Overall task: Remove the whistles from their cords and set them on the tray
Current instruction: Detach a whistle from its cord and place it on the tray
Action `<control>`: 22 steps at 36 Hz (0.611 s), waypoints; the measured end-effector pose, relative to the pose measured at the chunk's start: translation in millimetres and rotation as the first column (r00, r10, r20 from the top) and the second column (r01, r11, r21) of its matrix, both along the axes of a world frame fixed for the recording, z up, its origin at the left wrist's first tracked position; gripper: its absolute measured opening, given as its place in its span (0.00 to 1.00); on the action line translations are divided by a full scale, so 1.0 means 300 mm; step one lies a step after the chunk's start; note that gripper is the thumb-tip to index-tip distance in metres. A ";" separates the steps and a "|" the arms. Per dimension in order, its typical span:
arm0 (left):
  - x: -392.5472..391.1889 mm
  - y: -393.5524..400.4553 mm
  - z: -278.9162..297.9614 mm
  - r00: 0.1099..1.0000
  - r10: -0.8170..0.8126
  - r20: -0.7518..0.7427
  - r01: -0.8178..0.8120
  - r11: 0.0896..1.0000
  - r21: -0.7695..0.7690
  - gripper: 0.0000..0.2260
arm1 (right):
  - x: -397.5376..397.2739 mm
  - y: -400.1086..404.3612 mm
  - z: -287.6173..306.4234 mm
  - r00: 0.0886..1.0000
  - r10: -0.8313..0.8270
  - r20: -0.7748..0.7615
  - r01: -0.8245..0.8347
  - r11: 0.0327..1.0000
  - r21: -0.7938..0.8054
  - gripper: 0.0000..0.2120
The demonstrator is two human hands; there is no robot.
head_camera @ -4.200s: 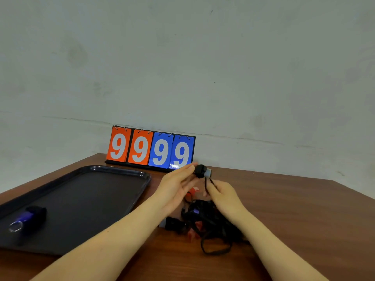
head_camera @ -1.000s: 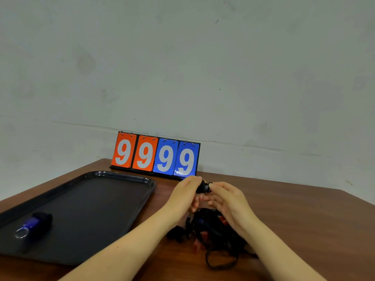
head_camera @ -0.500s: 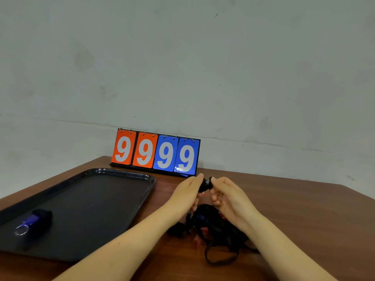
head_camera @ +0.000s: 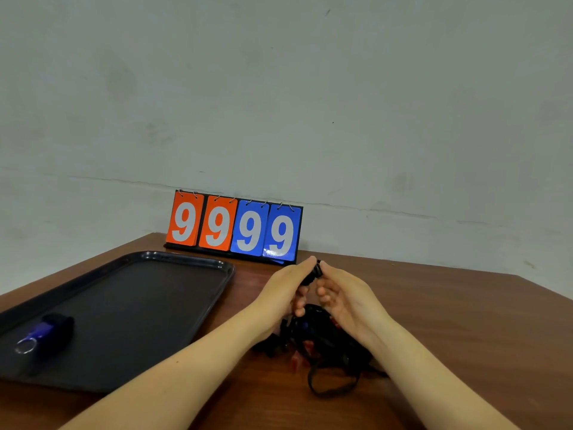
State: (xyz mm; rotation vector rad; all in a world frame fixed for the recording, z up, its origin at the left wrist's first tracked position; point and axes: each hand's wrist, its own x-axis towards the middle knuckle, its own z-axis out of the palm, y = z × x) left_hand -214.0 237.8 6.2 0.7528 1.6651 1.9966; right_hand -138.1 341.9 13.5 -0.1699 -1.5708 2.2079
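Your left hand (head_camera: pixel 283 285) and right hand (head_camera: pixel 344 293) meet fingertip to fingertip above the table (head_camera: pixel 449 321), both pinching one small black whistle (head_camera: pixel 313 272) between them. Its long axis can't be read; it's mostly hidden. Below your palms lies the tangled pile of cords (head_camera: pixel 325 346). The tray (head_camera: pixel 139 305) sits well to the left, nearer your left hand, with one blue whistle (head_camera: pixel 46 332) at its near end.

The hands (head_camera: pixel 316 290) hide most of the black whistle (head_camera: pixel 313 274) pinched between them
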 end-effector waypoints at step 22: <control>0.009 -0.020 0.009 0.999 0.013 -0.040 -0.014 1.000 -0.023 0.13 | -0.008 -0.026 -0.012 0.961 -0.278 -0.008 0.242 0.823 0.515 0.10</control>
